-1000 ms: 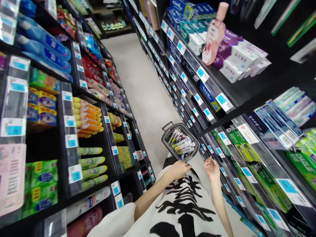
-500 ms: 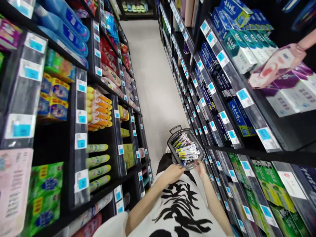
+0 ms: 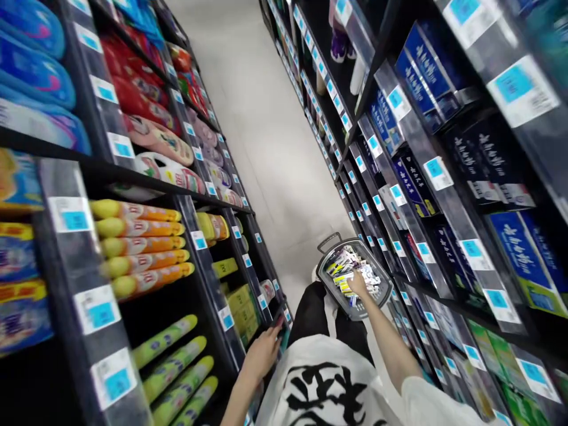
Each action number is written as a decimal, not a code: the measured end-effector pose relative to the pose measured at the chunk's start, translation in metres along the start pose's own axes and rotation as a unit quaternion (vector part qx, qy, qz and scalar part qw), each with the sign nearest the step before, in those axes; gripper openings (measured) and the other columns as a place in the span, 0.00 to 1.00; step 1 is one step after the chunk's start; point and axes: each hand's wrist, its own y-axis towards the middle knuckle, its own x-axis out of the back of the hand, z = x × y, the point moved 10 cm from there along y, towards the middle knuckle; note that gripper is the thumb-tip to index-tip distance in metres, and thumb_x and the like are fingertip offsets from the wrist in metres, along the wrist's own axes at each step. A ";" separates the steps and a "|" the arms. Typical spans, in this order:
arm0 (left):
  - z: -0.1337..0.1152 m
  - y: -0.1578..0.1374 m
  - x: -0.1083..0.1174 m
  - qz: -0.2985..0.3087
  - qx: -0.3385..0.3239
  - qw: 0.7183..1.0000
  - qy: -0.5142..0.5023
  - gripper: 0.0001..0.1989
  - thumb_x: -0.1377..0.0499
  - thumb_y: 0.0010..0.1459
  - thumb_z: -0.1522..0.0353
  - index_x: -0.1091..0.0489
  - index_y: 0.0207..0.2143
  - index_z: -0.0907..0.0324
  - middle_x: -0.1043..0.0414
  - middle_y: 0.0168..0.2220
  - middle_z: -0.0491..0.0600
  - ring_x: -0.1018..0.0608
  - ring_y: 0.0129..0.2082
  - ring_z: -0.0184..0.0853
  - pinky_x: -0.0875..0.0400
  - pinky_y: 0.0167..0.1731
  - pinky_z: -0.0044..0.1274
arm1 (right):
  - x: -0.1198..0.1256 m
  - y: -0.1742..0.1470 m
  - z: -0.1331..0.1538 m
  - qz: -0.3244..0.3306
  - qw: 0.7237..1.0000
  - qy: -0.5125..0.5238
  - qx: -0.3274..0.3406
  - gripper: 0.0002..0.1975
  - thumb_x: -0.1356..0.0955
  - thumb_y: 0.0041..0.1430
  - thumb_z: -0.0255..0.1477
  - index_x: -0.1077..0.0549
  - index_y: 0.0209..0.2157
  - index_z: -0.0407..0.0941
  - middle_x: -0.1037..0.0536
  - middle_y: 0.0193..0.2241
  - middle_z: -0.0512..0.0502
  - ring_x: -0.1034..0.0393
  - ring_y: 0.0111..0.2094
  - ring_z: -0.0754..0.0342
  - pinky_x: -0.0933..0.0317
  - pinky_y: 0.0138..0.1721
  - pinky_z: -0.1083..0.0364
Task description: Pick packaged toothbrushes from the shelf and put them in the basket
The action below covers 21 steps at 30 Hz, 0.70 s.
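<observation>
A grey plastic shopping basket [image 3: 331, 296] with its handle swung out stands low in front of my knees, tilted in view. Slim packs [image 3: 350, 260], mostly white with yellow and purple, fill it; their exact kind is too small to tell. My right hand [image 3: 357, 285] reaches into the basket, fingers apart and resting on the packs. Off to the left, my left hand [image 3: 265, 350] is beside the lower shelf, fingers stretched toward its edge. It is open and holds nothing that I can see.
Shelves line both sides of a narrow aisle floor [image 3: 270, 148]. On the left are orange bottles [image 3: 146, 245], green tubes [image 3: 177, 367] and detergent bags [image 3: 137, 89]. Blue boxes [image 3: 528, 254] stand on the right shelves, whose price-tagged edges come close to the basket.
My left hand has left the basket rim and moved left to the shelf. My right hand has gone from the rim into the basket. The view has turned and dropped closer.
</observation>
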 end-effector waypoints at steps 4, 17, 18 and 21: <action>0.036 0.012 -0.036 0.035 0.033 0.998 -0.048 0.24 0.56 0.69 0.68 0.34 0.62 0.66 0.29 0.60 0.65 0.26 0.61 0.49 0.32 0.60 0.39 | -0.021 0.038 0.023 0.032 0.995 -0.089 0.019 0.30 0.34 0.61 0.27 0.35 0.65 0.41 0.35 0.66 0.34 0.41 0.66 0.43 0.48 0.66 0.50; 0.025 0.067 -0.128 -0.098 0.056 0.929 -0.352 0.22 0.49 0.66 0.56 0.25 0.54 0.55 0.25 0.58 0.56 0.23 0.59 0.47 0.29 0.61 0.43 | -0.098 0.204 -0.031 0.072 0.978 -0.191 -0.038 0.26 0.29 0.61 0.33 0.29 0.59 0.39 0.28 0.61 0.32 0.35 0.63 0.41 0.43 0.64 0.41; 0.024 0.067 -0.126 -0.089 0.059 0.929 -0.355 0.22 0.49 0.66 0.56 0.25 0.54 0.55 0.24 0.57 0.56 0.23 0.59 0.47 0.29 0.61 0.43 | -0.102 0.209 -0.033 0.067 0.981 -0.179 -0.043 0.24 0.29 0.62 0.34 0.27 0.57 0.39 0.26 0.59 0.33 0.32 0.61 0.42 0.40 0.63 0.41; 0.024 0.069 -0.112 -0.074 0.067 0.926 -0.364 0.23 0.49 0.66 0.55 0.25 0.53 0.57 0.22 0.55 0.57 0.22 0.57 0.48 0.28 0.60 0.44 | -0.106 0.209 -0.032 0.041 0.989 -0.136 -0.043 0.19 0.29 0.63 0.37 0.24 0.51 0.41 0.21 0.52 0.37 0.26 0.53 0.46 0.33 0.56 0.43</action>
